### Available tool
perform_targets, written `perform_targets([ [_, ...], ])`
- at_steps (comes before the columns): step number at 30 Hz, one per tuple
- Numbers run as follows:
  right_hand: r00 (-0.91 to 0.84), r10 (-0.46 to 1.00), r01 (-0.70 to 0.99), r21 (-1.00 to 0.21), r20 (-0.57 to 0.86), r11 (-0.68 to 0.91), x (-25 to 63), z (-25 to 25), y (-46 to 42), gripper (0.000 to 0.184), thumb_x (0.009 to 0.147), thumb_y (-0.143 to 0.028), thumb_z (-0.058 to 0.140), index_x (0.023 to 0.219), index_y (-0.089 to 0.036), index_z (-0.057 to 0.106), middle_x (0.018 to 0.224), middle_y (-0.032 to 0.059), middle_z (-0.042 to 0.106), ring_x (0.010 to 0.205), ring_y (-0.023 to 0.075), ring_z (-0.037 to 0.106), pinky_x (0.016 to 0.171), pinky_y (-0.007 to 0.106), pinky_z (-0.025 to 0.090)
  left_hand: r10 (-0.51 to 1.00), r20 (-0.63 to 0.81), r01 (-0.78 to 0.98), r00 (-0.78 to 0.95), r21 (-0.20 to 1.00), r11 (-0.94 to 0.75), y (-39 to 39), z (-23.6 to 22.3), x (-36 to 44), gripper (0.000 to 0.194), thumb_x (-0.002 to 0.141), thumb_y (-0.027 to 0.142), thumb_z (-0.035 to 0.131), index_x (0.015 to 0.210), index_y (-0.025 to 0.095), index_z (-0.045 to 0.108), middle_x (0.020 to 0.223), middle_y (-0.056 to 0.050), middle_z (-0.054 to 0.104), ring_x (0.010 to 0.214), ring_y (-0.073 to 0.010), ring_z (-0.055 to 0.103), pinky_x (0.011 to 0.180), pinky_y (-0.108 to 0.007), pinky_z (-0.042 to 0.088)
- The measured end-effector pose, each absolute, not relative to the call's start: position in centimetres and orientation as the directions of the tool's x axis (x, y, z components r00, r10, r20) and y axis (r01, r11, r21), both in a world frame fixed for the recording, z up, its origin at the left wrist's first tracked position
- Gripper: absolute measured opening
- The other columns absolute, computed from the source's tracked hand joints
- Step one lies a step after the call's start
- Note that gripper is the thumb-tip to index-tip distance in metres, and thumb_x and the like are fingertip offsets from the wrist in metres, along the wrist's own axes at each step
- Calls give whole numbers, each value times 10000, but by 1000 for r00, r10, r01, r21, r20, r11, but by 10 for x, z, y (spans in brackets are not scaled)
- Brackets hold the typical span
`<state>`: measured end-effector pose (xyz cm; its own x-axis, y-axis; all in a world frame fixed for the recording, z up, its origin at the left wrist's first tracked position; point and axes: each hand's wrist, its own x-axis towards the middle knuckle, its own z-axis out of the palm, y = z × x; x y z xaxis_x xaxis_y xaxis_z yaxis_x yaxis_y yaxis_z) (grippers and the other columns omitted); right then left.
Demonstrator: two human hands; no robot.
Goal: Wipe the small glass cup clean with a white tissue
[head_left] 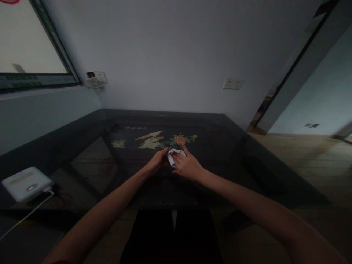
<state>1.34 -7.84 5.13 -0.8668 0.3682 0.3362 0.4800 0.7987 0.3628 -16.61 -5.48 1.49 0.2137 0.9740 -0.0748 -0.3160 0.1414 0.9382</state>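
A: What is seen at the largest scale?
B: The upper frame is filled by a smooth, matte pale-grey wall (165, 55). Below it, the centre is taken up by a black, glossy, straight-edged table (225, 172), in whose surface dim reflections are caught.

A: How is the tabletop decorated?
B: Pale yellow birds (151, 140) and a round, ruffled orange flower (180, 140) with green leaves are shown near the middle of the frame.

A: And at lower left?
B: A white, hard-looking box with rounded corners (26, 183) is set on the table, with a thin white cable (26, 216) joined to its side.

A: How are the hands placed?
B: At the centre, the right hand (189, 167) is partly curled over a crumpled, soft white cloth (176, 156), which is held under its bent fingers. The left hand (158, 160) is nearly closed, and a small, dark, shiny object (167, 152) is gripped at its fingertips, against the cloth's left edge. The object's full shape is hidden.
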Motion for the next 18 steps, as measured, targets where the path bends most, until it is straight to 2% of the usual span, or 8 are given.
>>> perform_targets([
  [6,-770,498,635,397,400,663,-1,58,-96,563,843,-394,599,1230,8,524,1211,235,603,1147,313,554,1132,548,220,988,-71,-330,138,937,113,-59,22,-161,428,720,534,644,801,115,662,677,-39,656,566,-127,571,494,-208,421],
  [10,-755,533,644,281,381,712,-5,63,-101,314,888,-217,521,1140,-41,587,1055,170,688,998,248,636,1122,479,275,991,-50,-347,126,933,91,-64,25,-159,425,713,535,652,769,114,646,637,-21,633,544,-114,549,501,-206,426],
  [13,-755,535,624,162,378,765,-3,62,-100,219,874,-137,492,1043,-102,626,936,100,718,910,200,660,1107,396,317,990,-57,-337,127,937,97,-65,24,-160,416,721,535,646,748,120,638,603,-4,610,512,-102,526,482,-199,410],
  [16,-759,509,589,94,405,803,0,57,-98,221,869,-207,531,1045,-106,619,981,103,710,969,198,649,1121,380,301,990,-70,-357,122,928,110,-64,20,-161,385,748,512,631,759,127,640,607,0,612,511,-99,526,470,-193,399],
  [18,-774,478,567,116,415,816,1,53,-97,282,863,-251,556,1090,-91,602,1072,137,686,1057,220,619,1143,438,256,987,-82,-371,136,920,127,-62,19,-161,360,771,481,621,797,123,654,635,-13,634,535,-106,547,483,-193,409],
])
